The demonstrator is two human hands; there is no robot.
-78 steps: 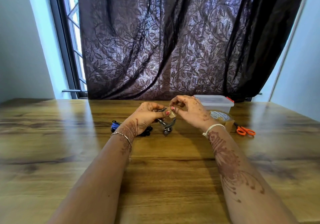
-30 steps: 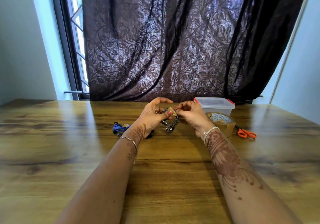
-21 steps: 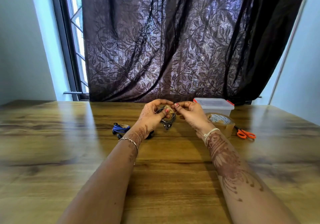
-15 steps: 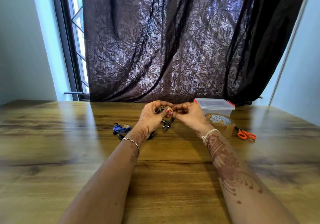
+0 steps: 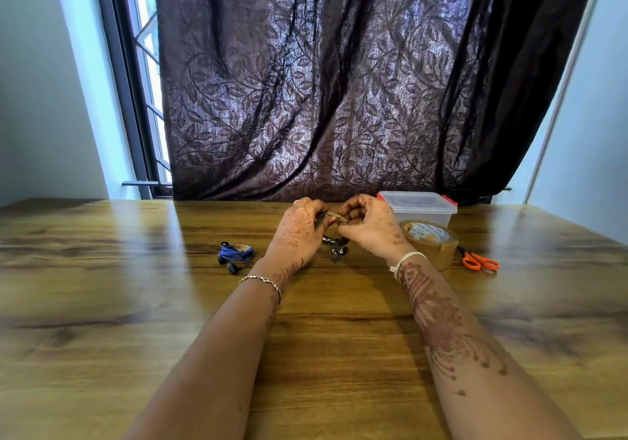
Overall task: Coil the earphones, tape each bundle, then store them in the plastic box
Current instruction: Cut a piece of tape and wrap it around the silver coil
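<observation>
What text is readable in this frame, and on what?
Tape roll: dark print on the pale label inside its core, too blurred to read.
Plastic box, scissors, blue earphone bundle: no text shows.
Grey earphone bundle, held by the left hand and right hand: no text shows.

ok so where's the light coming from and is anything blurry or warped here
Head view: backlit, daylight through the window and curtain; pale glare streaks on the table; wide-angle bending and smear towards the edges; left hand, right hand and grey earphone bundle look fairly sharp.
</observation>
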